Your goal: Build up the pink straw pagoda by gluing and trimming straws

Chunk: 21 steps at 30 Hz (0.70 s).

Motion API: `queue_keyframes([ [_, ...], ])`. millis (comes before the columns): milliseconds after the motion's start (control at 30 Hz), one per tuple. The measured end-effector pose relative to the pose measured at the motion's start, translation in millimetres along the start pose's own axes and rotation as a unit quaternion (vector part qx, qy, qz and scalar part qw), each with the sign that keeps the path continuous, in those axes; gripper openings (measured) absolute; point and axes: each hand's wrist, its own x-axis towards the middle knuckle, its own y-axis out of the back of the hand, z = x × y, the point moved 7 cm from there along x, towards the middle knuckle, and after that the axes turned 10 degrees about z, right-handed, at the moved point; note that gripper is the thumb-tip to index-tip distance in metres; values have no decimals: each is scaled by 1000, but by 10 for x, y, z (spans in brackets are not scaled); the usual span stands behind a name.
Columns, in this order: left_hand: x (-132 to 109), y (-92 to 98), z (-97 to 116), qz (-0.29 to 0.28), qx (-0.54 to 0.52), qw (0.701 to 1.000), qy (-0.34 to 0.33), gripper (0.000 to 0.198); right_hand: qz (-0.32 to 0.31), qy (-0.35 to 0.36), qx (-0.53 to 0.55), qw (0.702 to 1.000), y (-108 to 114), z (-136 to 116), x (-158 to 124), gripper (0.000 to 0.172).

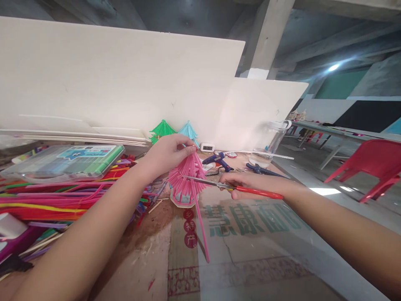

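My left hand (167, 154) pinches the peak of a pink cone-shaped roof (185, 172) made of fuzzy pipe cleaners. Below the roof shows a small pale base (181, 198) with pink uprights. One long pink pipe cleaner (202, 232) sticks out past the roof's edge toward me. Coming in from the right, my right hand (236, 182) grips scissors with red handles (258, 192). Their blades (203, 181) lie across the front of the roof, near the strands; whether they touch them I cannot tell. Behind stand a green cone roof (163, 128) and a light blue one (188, 129).
On the left lie heaped pipe cleaners (46, 205) and a clear marker case (72, 163). Behind the work are a blue glue gun (218, 161), a small digital clock (207, 147), dark-handled pliers (261, 170) and a clear jar (271, 142). A white board (125, 83) stands at the back.
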Motion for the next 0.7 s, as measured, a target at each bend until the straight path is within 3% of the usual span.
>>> queue_keyframes([
  [467,-1,-8,0,-2,7,1000,5,25,26,23,21,999,-82,148,-44,29],
  [700,-7,-18,8,-5,6,1000,9,26,13,-7,92,996,-212,240,-50,25],
])
